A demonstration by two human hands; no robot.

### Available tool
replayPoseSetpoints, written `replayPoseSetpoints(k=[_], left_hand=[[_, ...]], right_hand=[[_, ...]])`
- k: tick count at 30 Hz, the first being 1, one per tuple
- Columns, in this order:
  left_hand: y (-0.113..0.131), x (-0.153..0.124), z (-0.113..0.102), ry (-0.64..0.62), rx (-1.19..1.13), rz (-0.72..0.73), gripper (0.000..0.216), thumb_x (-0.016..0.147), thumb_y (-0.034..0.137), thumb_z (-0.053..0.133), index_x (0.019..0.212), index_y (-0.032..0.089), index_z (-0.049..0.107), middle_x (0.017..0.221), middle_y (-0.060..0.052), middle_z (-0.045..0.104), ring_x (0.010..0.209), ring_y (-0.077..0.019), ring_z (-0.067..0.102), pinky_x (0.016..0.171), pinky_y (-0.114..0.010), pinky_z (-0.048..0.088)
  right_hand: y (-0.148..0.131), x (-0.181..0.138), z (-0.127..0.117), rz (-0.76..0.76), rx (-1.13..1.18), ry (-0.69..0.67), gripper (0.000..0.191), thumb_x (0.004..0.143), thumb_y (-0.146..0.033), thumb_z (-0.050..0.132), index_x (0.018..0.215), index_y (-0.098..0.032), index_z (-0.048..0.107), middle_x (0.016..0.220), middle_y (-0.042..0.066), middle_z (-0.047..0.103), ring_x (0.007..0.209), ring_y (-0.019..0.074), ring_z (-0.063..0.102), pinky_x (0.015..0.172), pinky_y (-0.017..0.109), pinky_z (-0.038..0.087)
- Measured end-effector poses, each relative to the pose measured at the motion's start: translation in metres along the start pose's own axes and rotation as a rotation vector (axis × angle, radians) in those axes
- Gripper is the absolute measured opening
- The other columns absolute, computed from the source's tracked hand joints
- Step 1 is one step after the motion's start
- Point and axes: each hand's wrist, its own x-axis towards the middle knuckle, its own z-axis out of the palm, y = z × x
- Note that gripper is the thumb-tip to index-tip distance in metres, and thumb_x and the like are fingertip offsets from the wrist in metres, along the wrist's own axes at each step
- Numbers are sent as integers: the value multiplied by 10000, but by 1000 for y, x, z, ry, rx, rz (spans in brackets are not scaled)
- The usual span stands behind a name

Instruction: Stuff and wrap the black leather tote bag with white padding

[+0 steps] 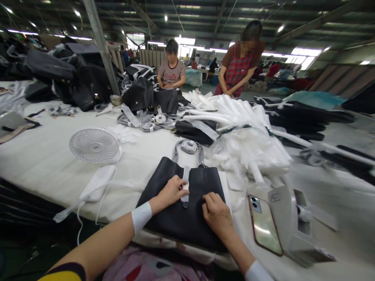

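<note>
1. On my feed, a big hall with lit ceiling lamps stretches back beyond a table (43, 160) covered in pale cloth.
2. Across the table I see two co-workers: one in a striped shirt (172, 72), the other in a checked apron (236, 74), both with lowered heads.
3. The black bag (190, 224) lies flat at the near edge of the table, right in front of me, with a wrapped strap (175, 151) looping out past its far edge.
4. I have the left hand (174, 190) on the bag's upper middle, thumb and forefinger close together at the pale strip (186, 172) on its front; whether they pinch it or only press it, I cannot tell.
5. I have the right hand (216, 212) on the bag's right side, fingers loosely curled; I cannot tell whether anything is under them.
6. Both wrists wear pale cuffs (142, 217).
7. To the right of the bag I see a phone (265, 224) lying back up, just beside a grey stand (284, 210).
8. Well to the left sits a white fan (95, 145), with a white box (98, 183) and cables nearer me.
9. Beyond the bag, white wrapping (252, 144) is heaped to the right, and more black bags (88, 74) are piled at far left.
</note>
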Motion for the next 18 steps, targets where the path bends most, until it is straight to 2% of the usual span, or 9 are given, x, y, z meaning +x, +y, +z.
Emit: replayPoseSetpoints(k=[2, 4, 6, 9, 14, 16, 18], left_hand=[[3, -7, -3, -3, 19, 42, 438, 727, 365, 757, 1108, 181, 647, 1153, -105, 552, 953, -210, 605, 860, -350, 516], [5, -18, -6, -30, 66, 130, 665, 648, 440, 814, 1230, 219, 581, 1342, -128, 459, 1164, -285, 524, 986, -431, 467], [6, -30, -9, -69, 127, 205, 795, 623, 449, 831, 1319, 247, 503, 1424, -132, 406, 1268, -324, 444, 1055, -490, 409], [4, -40, -9, -94, 191, 226, 703, 719, 382, 777, 1338, 251, 470, 1418, -132, 438, 1259, -310, 467, 1053, -495, 418], [5, -41, -7, -80, 254, 269, 530, 815, 348, 684, 1301, 234, 505, 1386, -133, 485, 1221, -286, 508, 1028, -464, 450], [8, -40, -7, -53, 211, 266, 417, 872, 354, 608, 1262, 222, 546, 1352, -125, 528, 1190, -267, 539, 1030, -443, 450], [10, -37, -8, 22, 76, 197, 311, 943, 364, 481, 1187, 214, 602, 1239, -94, 623, 1116, -226, 595, 1008, -394, 470]], right_hand=[[0, 0, -1, 5, 1, 7, 148, 813, -58, 481, 823, -197, 529, 818, 34, 546, 793, 202, 483, 718, 327, 374], [-1, 0, -1, 6, 1, 15, 146, 809, -59, 481, 819, -197, 529, 813, 34, 544, 789, 201, 481, 718, 327, 374], [-1, 1, -2, -1, -3, 27, 147, 808, -60, 477, 818, -197, 529, 808, 34, 543, 782, 199, 480, 720, 325, 375], [-1, 0, -2, -10, -16, 38, 144, 808, -65, 478, 817, -197, 532, 804, 33, 539, 778, 196, 479, 716, 321, 378], [0, 0, -1, -12, -21, 40, 145, 804, -59, 486, 809, -195, 536, 800, 29, 532, 774, 190, 482, 714, 315, 378], [-1, 0, -2, -11, -25, 42, 148, 807, -55, 485, 808, -195, 534, 798, 29, 534, 776, 191, 483, 715, 316, 379], [-1, 0, -3, -9, -31, 43, 151, 807, -51, 485, 811, -194, 533, 800, 30, 536, 780, 193, 484, 715, 319, 380]])
